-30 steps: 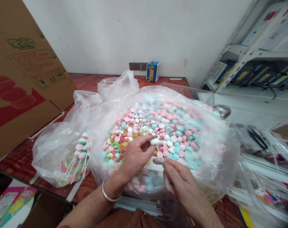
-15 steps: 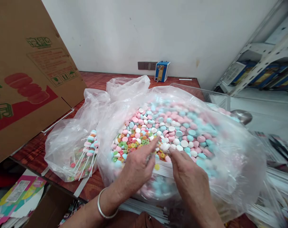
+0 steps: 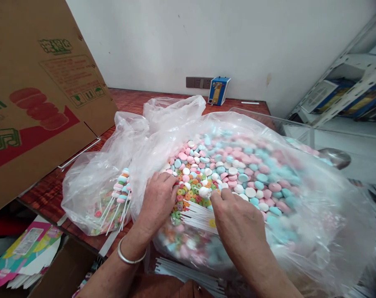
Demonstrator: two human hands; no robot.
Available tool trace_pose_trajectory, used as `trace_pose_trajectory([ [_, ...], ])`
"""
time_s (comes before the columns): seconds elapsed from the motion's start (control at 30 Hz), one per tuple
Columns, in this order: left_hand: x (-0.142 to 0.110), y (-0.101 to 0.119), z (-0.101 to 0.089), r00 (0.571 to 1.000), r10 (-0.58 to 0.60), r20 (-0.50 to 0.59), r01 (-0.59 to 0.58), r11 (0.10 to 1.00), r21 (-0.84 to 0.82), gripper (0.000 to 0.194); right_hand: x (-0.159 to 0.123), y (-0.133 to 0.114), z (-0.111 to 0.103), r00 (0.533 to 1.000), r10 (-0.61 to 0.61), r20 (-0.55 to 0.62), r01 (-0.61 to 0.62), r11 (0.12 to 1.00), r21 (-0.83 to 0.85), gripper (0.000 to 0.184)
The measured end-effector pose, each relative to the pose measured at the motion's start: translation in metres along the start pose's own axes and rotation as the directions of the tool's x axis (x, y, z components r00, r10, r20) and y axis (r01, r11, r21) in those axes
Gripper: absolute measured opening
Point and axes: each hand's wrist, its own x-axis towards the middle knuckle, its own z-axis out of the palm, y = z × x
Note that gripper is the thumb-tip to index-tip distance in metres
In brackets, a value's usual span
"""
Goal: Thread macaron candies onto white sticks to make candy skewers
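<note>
A large clear plastic bag (image 3: 327, 223) lies open, full of pink, blue and white marshmallows (image 3: 250, 192) and a patch of coloured ring-shaped candies (image 3: 194, 184). My right hand (image 3: 237, 219) is closed in a pinch on a thin stick, mostly hidden by the fingers. A white marshmallow (image 3: 204, 191) sits on that stick, its tip poking out to the left. My left hand (image 3: 159, 196) reaches into the candies at the bag's left side, fingers curled together; what they hold is hidden. Between the hands lies a bundle of white sticks (image 3: 195, 216) with a yellow ring (image 3: 212, 223) near its right end.
A smaller clear bag (image 3: 82, 186) on the left holds finished marshmallow skewers (image 3: 122, 186). A large cardboard box (image 3: 51, 95) stands at the left. At the wall sits a small blue box (image 3: 219, 90). More sticks (image 3: 188, 275) lie below the bag; a metal scoop (image 3: 338, 157) rests at right.
My left hand has moved left, away from the white marshmallow, down to the ring candies. My right hand keeps its pinch, and the stick bundle is more exposed.
</note>
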Motion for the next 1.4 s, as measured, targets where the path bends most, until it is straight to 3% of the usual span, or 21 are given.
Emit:
trace_pose_trajectory([
  [0.2,-0.001,0.005,-0.002,0.997,0.013,-0.075,-0.018,0.998,-0.067,0.006,0.013,-0.026,-0.025,0.995,-0.017,0.102,0.029,0.993,-0.115,0.023],
  [0.3,-0.002,0.01,-0.002,0.981,-0.024,-0.193,-0.03,0.961,-0.273,0.012,0.018,-0.032,-0.026,0.992,-0.04,0.124,0.054,0.992,-0.112,0.021],
  [0.37,-0.002,0.011,-0.003,0.965,-0.125,-0.23,0.007,0.89,-0.456,0.02,0.018,-0.027,-0.019,0.991,-0.02,0.135,0.027,0.998,-0.05,0.021],
  [0.43,0.0,0.011,-0.002,0.952,-0.268,-0.147,0.103,0.735,-0.671,0.02,0.014,-0.017,-0.006,0.99,0.038,0.135,-0.044,0.998,0.047,0.019],
  [0.5,0.003,0.01,-0.002,0.929,-0.367,0.056,0.239,0.478,-0.845,0.019,0.005,-0.006,0.009,0.992,0.095,0.085,-0.11,0.977,0.185,0.017],
  [0.57,0.006,0.011,-0.001,0.888,-0.386,0.251,0.359,0.239,-0.902,0.022,-0.005,0.003,0.022,0.991,0.13,-0.018,-0.113,0.918,0.379,0.019],
  [0.6,0.007,0.012,0.0,0.869,-0.38,0.317,0.401,0.165,-0.901,0.024,-0.009,0.006,0.027,0.988,0.137,-0.065,-0.091,0.878,0.47,0.021],
  [0.67,0.008,0.016,0.0,0.85,-0.362,0.384,0.447,0.106,-0.888,0.027,-0.017,0.007,0.032,0.982,0.136,-0.133,-0.032,0.809,0.587,0.025],
  [0.73,0.009,0.021,0.0,0.858,-0.335,0.389,0.446,0.111,-0.888,0.028,-0.021,0.006,0.034,0.977,0.14,-0.159,-0.013,0.788,0.616,0.027],
  [0.83,0.008,0.028,0.001,0.906,-0.29,0.308,0.369,0.189,-0.91,0.024,-0.023,0.005,0.032,0.969,0.163,-0.187,-0.026,0.814,0.58,0.028],
  [1.0,0.004,0.034,0.002,0.973,-0.201,0.117,0.196,0.435,-0.879,0.024,-0.028,0.003,0.03,0.954,0.163,-0.25,-0.045,0.907,0.418,0.031],
  [1.1,-0.001,0.041,0.004,0.985,-0.172,-0.026,0.08,0.58,-0.811,0.024,-0.032,-0.005,0.029,0.947,0.174,-0.27,-0.109,0.964,0.241,0.027],
  [1.2,-0.004,0.051,0.008,0.981,-0.16,-0.111,0.009,0.608,-0.794,0.024,-0.032,-0.015,0.027,0.948,0.197,-0.251,-0.146,0.967,0.207,0.025],
  [1.27,-0.004,0.056,0.012,0.974,-0.219,-0.049,0.065,0.483,-0.873,0.021,-0.031,-0.018,0.026,0.943,0.229,-0.241,-0.136,0.927,0.351,0.025],
  [1.4,0.0,0.06,0.015,0.91,-0.351,0.221,0.221,-0.041,-0.974,0.02,-0.033,-0.017,0.029,0.952,0.237,-0.194,-0.062,0.771,0.634,0.034],
])
